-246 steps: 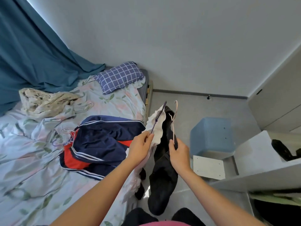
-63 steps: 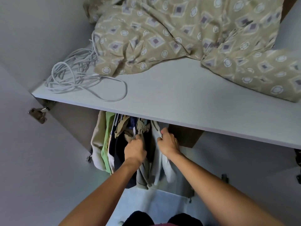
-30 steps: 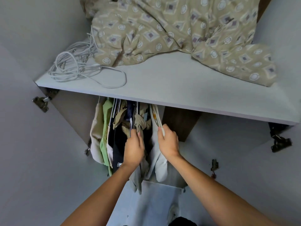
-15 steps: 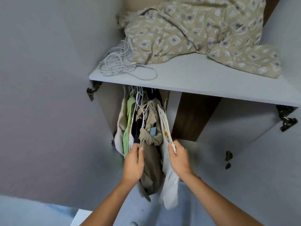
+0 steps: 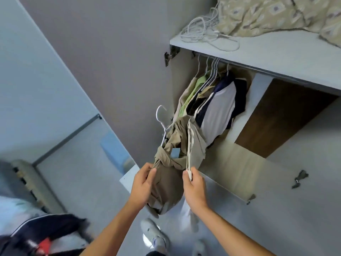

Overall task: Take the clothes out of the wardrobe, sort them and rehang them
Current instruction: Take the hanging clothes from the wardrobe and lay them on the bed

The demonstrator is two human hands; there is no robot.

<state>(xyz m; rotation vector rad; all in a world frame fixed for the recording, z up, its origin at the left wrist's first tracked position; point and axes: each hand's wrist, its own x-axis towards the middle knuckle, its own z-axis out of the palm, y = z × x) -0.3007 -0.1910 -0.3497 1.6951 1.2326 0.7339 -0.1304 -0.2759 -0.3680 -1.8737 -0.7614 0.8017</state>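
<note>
My left hand (image 5: 143, 183) grips a khaki garment (image 5: 168, 174) knotted on a white hanger (image 5: 160, 119), held free of the wardrobe rail. My right hand (image 5: 193, 187) pinches the edge of a pale cream garment (image 5: 194, 145) that hangs beside the khaki one. Behind them the rail (image 5: 239, 65) under the shelf carries several hung clothes: a beige one, a green one (image 5: 193, 91) and a navy-and-white top (image 5: 219, 109). A navy and red jacket (image 5: 42, 235) lies on the bed at the lower left.
The open wardrobe door (image 5: 110, 52) stands on the left. The shelf (image 5: 280, 52) holds a coil of white cable (image 5: 203, 32) and a patterned beige quilt (image 5: 276, 13). A blue stool (image 5: 114, 150) stands by the wall. White shoes (image 5: 155, 235) lie on the floor below.
Both garments have come off the rail and out of the wardrobe, hanger hook now free. My view has swung left and down, so the bed and floor appear.
</note>
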